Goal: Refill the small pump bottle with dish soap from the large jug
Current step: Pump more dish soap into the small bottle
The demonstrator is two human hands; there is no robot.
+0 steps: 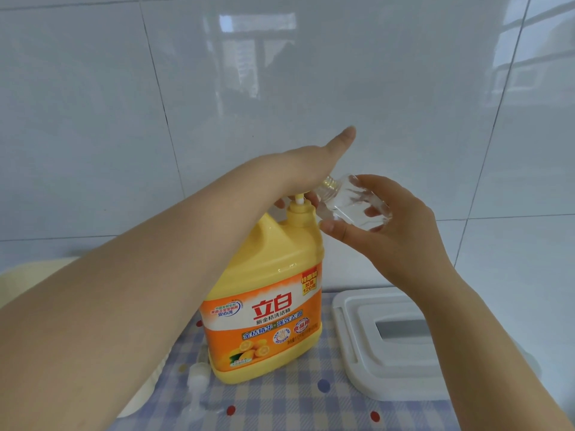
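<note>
clear bottle [351, 202] tilted in right hand [395, 231], left hand [311, 169] atop jug [267, 293] pump

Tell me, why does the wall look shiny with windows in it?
In the head view, the glossy wall tiles mirror a bright window as glare; the wide lens bends the grout lines, and the clear small bottle in the right hand looks hazy.

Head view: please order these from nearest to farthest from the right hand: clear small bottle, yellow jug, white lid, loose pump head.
1. Clear small bottle, held in the right hand.
2. Yellow jug, just left of it, below.
3. White lid, on the cloth lower right.
4. Loose pump head, lower left by the jug's base.
</note>
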